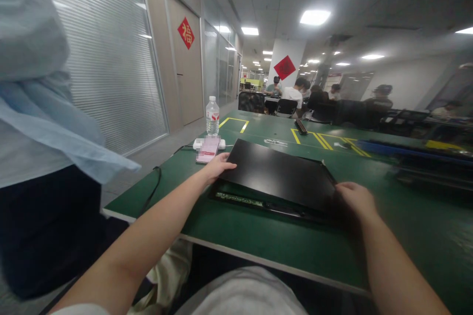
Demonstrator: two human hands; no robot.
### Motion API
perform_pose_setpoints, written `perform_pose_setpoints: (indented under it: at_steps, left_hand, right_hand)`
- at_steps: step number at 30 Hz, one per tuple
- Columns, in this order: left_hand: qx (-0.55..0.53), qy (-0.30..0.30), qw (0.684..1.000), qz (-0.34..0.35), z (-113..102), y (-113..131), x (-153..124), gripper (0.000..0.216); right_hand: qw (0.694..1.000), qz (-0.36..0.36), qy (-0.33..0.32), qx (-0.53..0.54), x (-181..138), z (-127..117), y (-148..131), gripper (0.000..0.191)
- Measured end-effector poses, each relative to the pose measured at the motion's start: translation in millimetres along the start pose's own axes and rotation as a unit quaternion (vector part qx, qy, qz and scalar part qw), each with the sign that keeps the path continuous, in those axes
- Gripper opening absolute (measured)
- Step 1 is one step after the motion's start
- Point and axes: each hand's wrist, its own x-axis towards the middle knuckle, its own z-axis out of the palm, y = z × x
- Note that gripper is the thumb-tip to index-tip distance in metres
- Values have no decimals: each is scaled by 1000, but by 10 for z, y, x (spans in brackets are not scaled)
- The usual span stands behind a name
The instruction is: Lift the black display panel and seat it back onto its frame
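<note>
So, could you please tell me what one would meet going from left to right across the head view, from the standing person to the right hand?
Standing person → red diamond sign → left hand → black panel → right hand.

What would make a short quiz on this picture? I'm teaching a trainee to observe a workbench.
1. True or false: the bottle with the red-and-white label stands upright.

2. Choose one: what do the left hand and the right hand hold between them?
a) the phone
b) a black panel
c) the bottle

3. Fill in the missing word: the tape lines on the green table are ____.

Key: 1. True. 2. b. 3. Yellow.
</note>
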Motion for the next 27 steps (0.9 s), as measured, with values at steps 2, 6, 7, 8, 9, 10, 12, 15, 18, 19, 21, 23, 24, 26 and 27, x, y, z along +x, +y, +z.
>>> perform_pose_setpoints:
  at_steps: [2,6,7,8,9,10,12,15,18,19,21,23,24,26,27]
  left_hand:
    - [1,-6,1000,4,-8,-3,3,57]
    - [1,-15,1000,3,-19,-10,5,59]
    - [1,-13,1000,3,-21,-12,6,59]
    - [0,-12,1000,3,-23,-14,8,59]
    - [0,-11,1000,3,-24,-15,9,59]
    - [0,-11,1000,4,-25,-16,9,60]
    - [0,-15,1000,3,-25,-15,6,60]
    - [-3,-20,1000,2,-18,-9,-8,59]
    - [-7,-20,1000,3,-8,-5,-20,59]
    - [-7,-20,1000,4,-6,-6,-21,59]
    - [-8,-18,1000,6,-6,-10,-16,60]
    - [-8,-11,1000,8,-11,-17,-9,62]
    - [-7,-6,1000,9,-14,-21,-5,63]
    - [-5,6,1000,9,-20,-27,-2,65]
    - [-4,9,1000,9,-22,-30,-2,65]
  right_hand:
    - [1000,4,-5,0,6,4,7,22]
    - [1000,18,-13,9,8,3,10,23]
    - [1000,18,-14,12,7,3,9,23]
    - [1000,16,-15,14,6,2,8,22]
    - [1000,13,-15,14,5,1,6,22]
    - [1000,11,-15,13,3,0,4,21]
    - [1000,13,-16,15,-1,-2,-3,20]
    - [999,17,-18,27,-5,-5,-12,20]
    - [999,14,-10,29,5,3,-15,18]
    - [999,14,-5,31,12,10,-13,18]
    - [999,18,3,43,29,27,-3,21]
    - [998,22,10,57,46,47,13,28]
    - [998,23,11,63,53,56,22,32]
    - [997,23,10,67,64,71,38,36]
    - [998,24,9,65,69,77,44,36]
